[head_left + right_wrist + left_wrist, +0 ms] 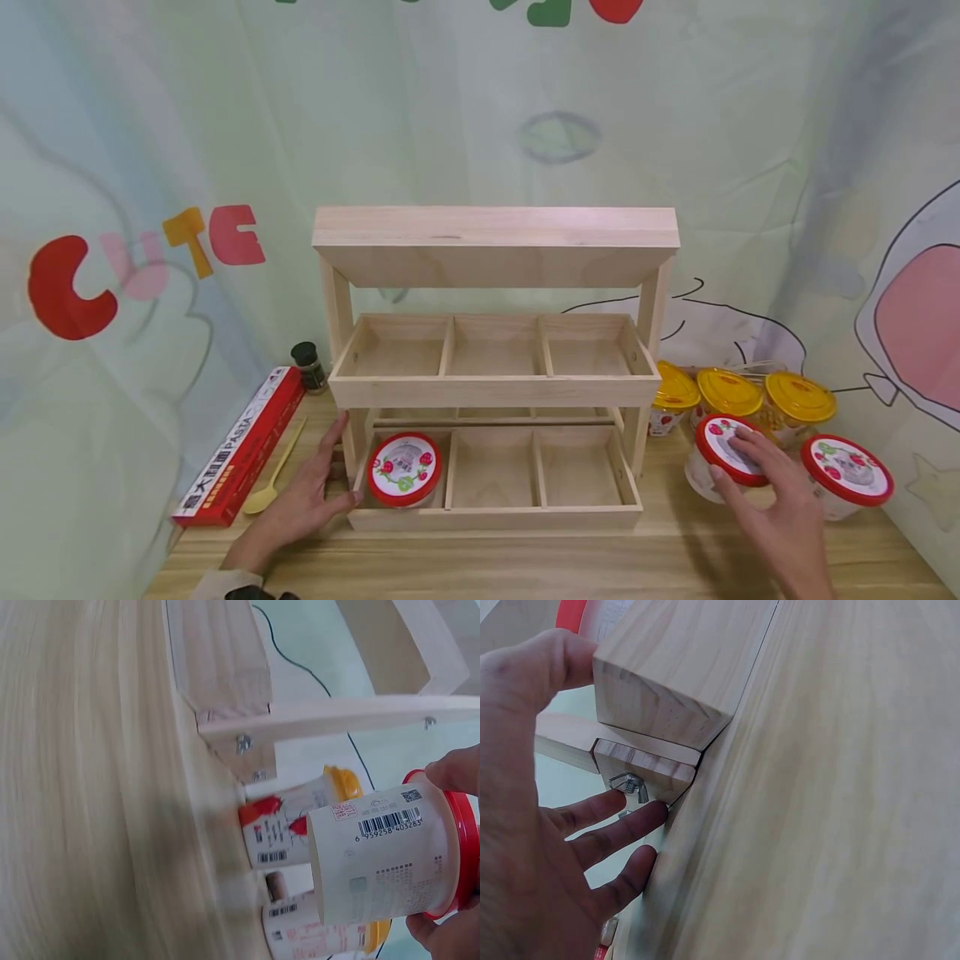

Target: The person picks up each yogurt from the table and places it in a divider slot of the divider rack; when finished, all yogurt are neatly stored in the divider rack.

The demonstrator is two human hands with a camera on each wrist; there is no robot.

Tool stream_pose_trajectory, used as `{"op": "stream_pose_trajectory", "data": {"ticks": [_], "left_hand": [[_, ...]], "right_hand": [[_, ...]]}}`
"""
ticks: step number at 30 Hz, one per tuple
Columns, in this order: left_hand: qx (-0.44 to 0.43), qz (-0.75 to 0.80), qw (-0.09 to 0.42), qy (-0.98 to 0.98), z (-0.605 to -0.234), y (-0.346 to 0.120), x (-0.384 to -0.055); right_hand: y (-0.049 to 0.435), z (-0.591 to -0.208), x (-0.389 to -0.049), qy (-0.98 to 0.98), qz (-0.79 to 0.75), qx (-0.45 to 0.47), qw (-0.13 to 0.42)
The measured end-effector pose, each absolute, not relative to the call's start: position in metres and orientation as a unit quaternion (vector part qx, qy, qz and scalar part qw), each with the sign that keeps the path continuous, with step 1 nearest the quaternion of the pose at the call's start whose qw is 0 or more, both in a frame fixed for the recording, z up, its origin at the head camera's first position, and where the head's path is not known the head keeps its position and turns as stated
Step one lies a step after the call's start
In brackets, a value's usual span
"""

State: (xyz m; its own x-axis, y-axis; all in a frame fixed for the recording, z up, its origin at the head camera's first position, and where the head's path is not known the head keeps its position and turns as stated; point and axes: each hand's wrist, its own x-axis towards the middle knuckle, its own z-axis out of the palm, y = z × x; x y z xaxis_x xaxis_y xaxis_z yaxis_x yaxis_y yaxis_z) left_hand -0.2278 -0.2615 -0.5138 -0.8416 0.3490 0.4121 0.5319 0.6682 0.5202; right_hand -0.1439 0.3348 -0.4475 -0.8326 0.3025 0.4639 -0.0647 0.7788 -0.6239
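In rack (495,392), seven o'clock: first tub (405,467). Unshelved, four o'clock: second tub (716,446), right hand (780,504) clamped on; third tub (843,473). Left hand (306,493): fingers apart.

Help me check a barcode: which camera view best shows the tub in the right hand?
The right wrist view: it shows the tub close up and side-on, its barcode plainly visible. The head view shows mainly its red-rimmed lid from above, partly covered by the right hand. The left wrist view does not show this tub.
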Motion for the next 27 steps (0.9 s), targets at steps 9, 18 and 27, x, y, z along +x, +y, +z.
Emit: {"op": "stream_pose_trajectory", "data": {"ticks": [9, 18, 27], "left_hand": [[-0.239, -0.335, 0.128, -0.902, -0.513, -0.262, -0.227], [-0.242, -0.339, 0.126, -0.901, -0.513, -0.262, -0.227], [-0.235, -0.335, 0.118, -0.905, -0.513, -0.262, -0.227]], "right_hand": [[0.319, -0.442, -0.138, -0.894, 0.327, -0.033, 0.304], [0.307, -0.438, -0.133, -0.884, 0.357, 0.005, 0.301], [0.296, -0.433, -0.130, -0.896, 0.350, 0.004, 0.274]]}}
